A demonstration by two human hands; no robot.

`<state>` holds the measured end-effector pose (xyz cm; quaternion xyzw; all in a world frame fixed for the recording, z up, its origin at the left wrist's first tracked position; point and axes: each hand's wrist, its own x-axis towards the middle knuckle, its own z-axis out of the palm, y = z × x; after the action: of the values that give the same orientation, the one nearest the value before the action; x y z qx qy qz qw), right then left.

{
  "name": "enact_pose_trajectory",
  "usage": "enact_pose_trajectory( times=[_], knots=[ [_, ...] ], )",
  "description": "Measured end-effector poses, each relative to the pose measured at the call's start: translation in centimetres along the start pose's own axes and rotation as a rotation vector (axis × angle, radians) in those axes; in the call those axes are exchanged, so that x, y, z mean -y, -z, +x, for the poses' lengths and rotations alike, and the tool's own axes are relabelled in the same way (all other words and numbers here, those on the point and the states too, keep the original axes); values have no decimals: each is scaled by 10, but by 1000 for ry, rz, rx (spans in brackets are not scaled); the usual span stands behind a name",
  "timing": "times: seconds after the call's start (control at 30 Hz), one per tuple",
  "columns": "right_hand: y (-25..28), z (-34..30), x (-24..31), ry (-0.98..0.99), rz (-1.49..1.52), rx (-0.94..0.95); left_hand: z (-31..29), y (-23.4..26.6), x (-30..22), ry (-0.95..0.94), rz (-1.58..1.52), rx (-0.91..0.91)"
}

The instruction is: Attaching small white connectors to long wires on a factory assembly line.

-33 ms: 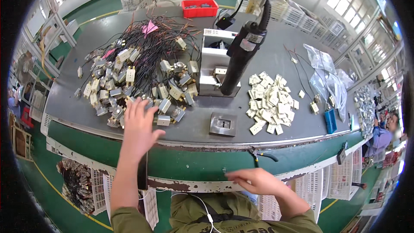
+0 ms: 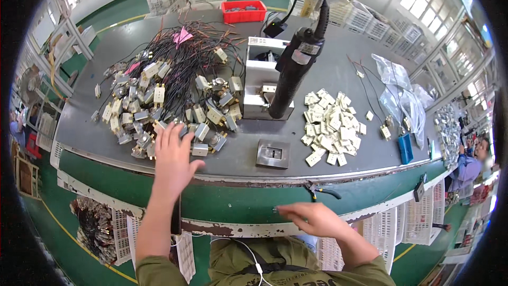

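My left hand (image 2: 174,161) reaches over the near edge of a heap of plug-like parts (image 2: 159,95), pale and grey housings with metal pins and black wires. Its fingers are spread, with the tips beside the nearest housings; I see nothing held. Low over the green front strip, my right hand (image 2: 312,218) points left with fingers stretched out and the thumb lower. A tiny shiny bit (image 2: 275,209) lies near its fingertips, too small to name. A square metal fixture (image 2: 273,153) sits between the heap and a pile of cream-coloured covers (image 2: 333,127).
A black cylindrical power driver (image 2: 293,77) hangs over a metal-and-white jig (image 2: 259,95). Black-handled pliers (image 2: 324,191) rest on the green strip (image 2: 238,196). Clear plastic bags (image 2: 402,100) and a blue holder (image 2: 405,149) are at the right; a red bin (image 2: 243,11) stands at the back.
My left hand has shifted slightly to the right at the heap's near edge. My right hand stays nearly in the same place, a touch higher.
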<state>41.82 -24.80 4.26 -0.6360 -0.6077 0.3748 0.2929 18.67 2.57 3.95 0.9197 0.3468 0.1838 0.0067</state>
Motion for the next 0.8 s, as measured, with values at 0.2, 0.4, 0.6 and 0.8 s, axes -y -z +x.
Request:
enact_pose_trajectory(
  times=[0.2, 0.4, 0.6, 0.8],
  knots=[
    [4, 52, 13, 100, 111, -20, -7, 0, -8, -75, 17, -89],
    [-21, 103, 44, 598, -286, -325, -45, 49, -60, -63, -439, 122],
    [-22, 75, 42, 645, -142, -251, -41, 51, -43, -99, -1035, 24],
    [-20, 34, 31, 718, 9, -140, -10, 18, -40, 499, -2015, 302]
  ],
)
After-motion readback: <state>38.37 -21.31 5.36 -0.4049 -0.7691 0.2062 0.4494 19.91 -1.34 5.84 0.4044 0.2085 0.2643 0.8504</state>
